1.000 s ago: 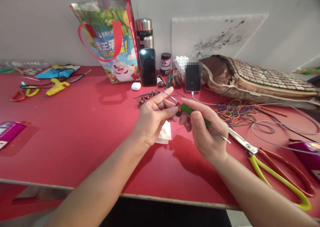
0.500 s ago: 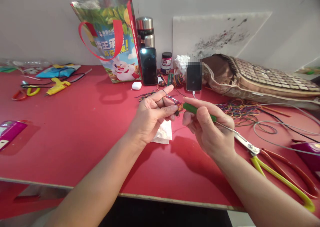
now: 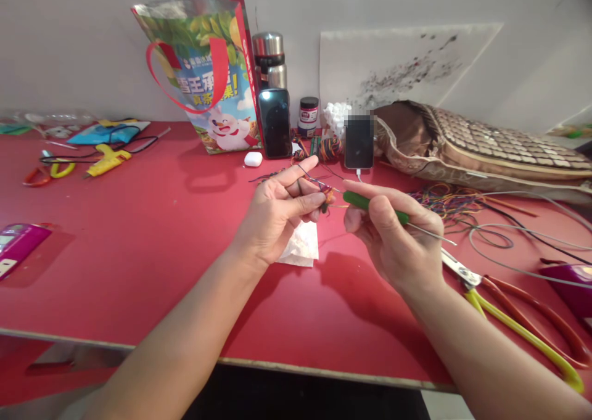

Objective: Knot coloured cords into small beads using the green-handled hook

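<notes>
Between the thumb and fingers of my left hand [image 3: 289,207] is a small multicoloured crochet piece [image 3: 327,197]. A dark strand of yarn runs over the raised index finger of that hand. My right hand [image 3: 393,235] is closed around the green handle of a crochet hook [image 3: 375,206]. Its thin metal tip points left and reaches the crochet piece; whether it is inside a loop I cannot tell. A metal shaft also sticks out of the handle's other end. Below my left hand lies a white tissue [image 3: 301,247] on the red table [image 3: 152,253].
Large scissors [image 3: 504,300] with red and yellow handles lie beside my right forearm. Tangled yarn [image 3: 439,204] and cables are behind them. Further back stand a phone [image 3: 275,124], a second phone [image 3: 359,142], a shopping bag [image 3: 217,81] and a patterned bag [image 3: 490,142]. A yellow glue gun [image 3: 107,159] lies left.
My right hand has shifted slightly right with the crochet hook, drawing it back from the left fingers. The left hand stays nearly in place, still pinching the crochet piece.
</notes>
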Tool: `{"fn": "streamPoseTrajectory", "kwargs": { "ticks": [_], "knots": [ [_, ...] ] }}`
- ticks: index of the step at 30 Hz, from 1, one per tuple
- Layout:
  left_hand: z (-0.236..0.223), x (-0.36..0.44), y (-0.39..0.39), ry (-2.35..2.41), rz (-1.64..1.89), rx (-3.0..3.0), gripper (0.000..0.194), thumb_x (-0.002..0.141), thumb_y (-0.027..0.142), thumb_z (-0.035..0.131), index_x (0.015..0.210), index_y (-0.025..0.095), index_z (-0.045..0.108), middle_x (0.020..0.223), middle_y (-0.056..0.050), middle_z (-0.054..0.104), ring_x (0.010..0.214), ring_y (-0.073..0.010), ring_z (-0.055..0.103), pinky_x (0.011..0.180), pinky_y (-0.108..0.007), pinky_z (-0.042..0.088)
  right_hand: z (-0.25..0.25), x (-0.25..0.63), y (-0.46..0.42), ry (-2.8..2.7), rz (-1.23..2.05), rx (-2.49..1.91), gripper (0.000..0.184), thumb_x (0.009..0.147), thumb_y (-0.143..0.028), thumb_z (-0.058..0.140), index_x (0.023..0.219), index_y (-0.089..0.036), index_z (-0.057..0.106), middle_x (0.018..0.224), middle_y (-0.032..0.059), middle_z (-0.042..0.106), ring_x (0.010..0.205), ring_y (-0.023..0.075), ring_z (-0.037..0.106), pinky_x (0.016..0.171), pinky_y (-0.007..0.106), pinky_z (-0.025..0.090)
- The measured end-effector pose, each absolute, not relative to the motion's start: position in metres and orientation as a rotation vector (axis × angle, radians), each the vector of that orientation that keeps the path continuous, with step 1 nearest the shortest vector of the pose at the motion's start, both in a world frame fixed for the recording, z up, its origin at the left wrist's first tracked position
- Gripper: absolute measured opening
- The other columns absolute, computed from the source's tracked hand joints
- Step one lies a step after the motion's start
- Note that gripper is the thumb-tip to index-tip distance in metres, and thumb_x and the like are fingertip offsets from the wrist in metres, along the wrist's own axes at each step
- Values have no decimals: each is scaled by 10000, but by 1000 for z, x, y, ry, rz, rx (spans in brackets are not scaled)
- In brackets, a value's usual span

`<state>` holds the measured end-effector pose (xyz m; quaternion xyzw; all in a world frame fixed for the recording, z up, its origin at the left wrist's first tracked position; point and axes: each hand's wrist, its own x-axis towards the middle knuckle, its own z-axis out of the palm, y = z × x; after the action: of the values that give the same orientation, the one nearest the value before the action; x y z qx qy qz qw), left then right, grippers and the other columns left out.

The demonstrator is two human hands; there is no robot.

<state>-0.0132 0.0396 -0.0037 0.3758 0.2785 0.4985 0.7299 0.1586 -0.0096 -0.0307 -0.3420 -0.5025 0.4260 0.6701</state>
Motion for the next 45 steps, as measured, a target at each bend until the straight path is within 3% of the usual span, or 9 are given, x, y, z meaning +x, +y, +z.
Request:
{"fn": "streamPoseTrajectory", "kwargs": {
  "ticks": [6,22,28,45],
  "knots": [
    [-1,-14,38,621,1121,835,592,676,68,937,1238,83,752,707,-2,739,744,-165,738,589,-238,462,-32,163,-8,-1167,890,-811,260,979,-469,777,1116,-277,885,658,15,683,585,147,582,497,288,424],
    [0,-15,38,567,1123,859,453,674,70,935,1109,126,821,690,6,711,699,-137,703,532,-204,441,-21,176,-8,-1145,908,-763,200,904,-440,873,998,-269,916,578,16,641,510,134,557,423,274,320],
    [0,-16,38,578,1108,856,426,702,64,910,1115,143,837,705,8,696,688,-128,686,547,-208,450,-21,182,-8,-1149,952,-755,172,916,-410,866,985,-262,919,615,36,666,528,151,593,460,298,400],
    [-1,-16,38,487,978,861,392,722,100,913,1108,147,866,702,4,677,652,-95,629,534,-191,422,-11,180,-1,-1046,1238,-636,200,851,-403,911,886,-206,910,456,-17,576,437,89,459,515,282,402]
  ]
}}
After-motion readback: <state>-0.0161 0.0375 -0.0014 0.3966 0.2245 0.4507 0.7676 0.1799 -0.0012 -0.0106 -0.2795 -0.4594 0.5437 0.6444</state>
